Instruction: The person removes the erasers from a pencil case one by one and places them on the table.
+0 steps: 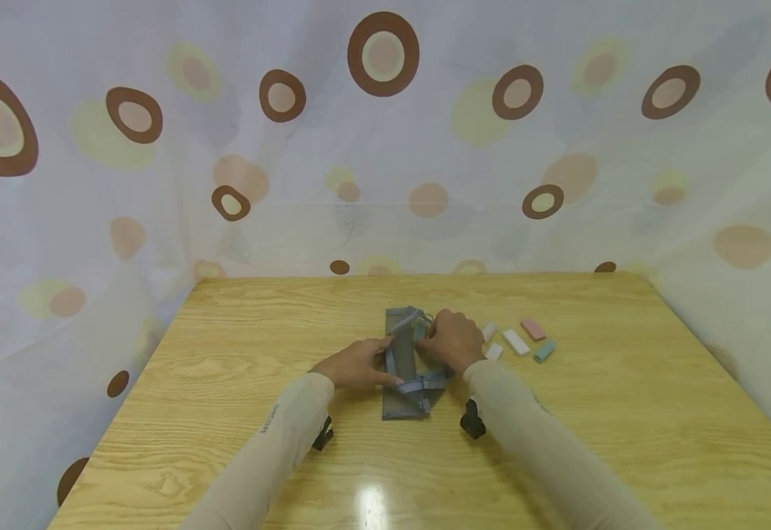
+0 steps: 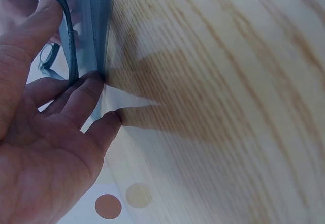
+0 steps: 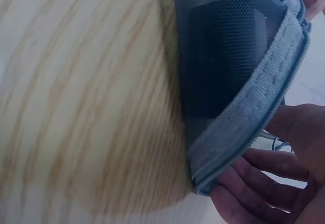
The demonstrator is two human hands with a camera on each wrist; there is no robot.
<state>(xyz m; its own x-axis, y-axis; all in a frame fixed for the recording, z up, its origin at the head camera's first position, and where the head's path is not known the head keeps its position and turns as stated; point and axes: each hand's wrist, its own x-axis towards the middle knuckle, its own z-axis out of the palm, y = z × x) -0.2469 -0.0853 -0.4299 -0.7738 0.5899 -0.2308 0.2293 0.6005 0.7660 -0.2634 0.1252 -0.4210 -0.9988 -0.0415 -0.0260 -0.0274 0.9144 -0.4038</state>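
A grey-blue mesh zip pouch (image 1: 404,403) lies on the table with its zip opening spread apart. My left hand (image 1: 357,364) holds the pouch's left side, the thumb at the near zip edge and the fingers along the side. At the far right side my right hand (image 1: 455,340) grips the rim by a corner, its thumb at the opening. The right wrist view shows the zip band (image 3: 254,97) bowed outward, the fingers (image 3: 241,191) at its far end. Something greenish (image 1: 420,329) shows inside the opening; its shape is partly hidden.
Right of the pouch lie several small eraser-like blocks: a pink block (image 1: 533,328), a green block (image 1: 544,351), a larger white block (image 1: 516,342) and smaller white ones. The wooden table (image 1: 240,331) meets a patterned cloth (image 1: 385,235) at the back and sides.
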